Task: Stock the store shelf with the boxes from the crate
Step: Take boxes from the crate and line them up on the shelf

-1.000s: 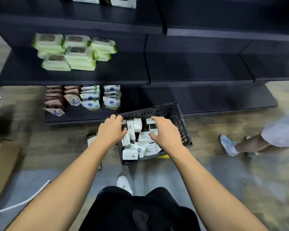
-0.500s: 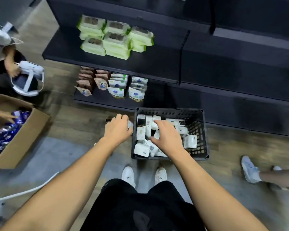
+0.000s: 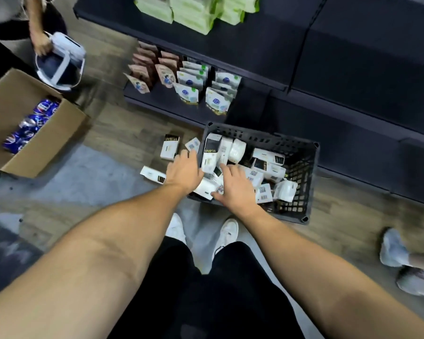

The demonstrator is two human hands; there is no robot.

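A black plastic crate (image 3: 306, 182) stands on the floor in front of the dark store shelf (image 3: 353, 77). It holds several white boxes (image 3: 267, 167), one upright with a black end (image 3: 212, 152). My right hand (image 3: 235, 185) lies spread over the boxes at the crate's near left corner, fingers straight. My left hand (image 3: 184, 171) is at the crate's left rim, beside the upright box; blur hides whether its fingers curl round anything. Three more white boxes lie on the floor left of the crate (image 3: 170, 146).
Green packs (image 3: 194, 15) sit on the middle shelf, pouches (image 3: 206, 94) on the bottom one. A cardboard box of blue cans (image 3: 30, 123) stands at left, where another person holds a white device (image 3: 59, 64). Someone's feet (image 3: 397, 250) are at right.
My view has swung down and left, so the crate now sits right of centre. My right hand has spread flat over the boxes. My left hand stays at the crate's left rim.
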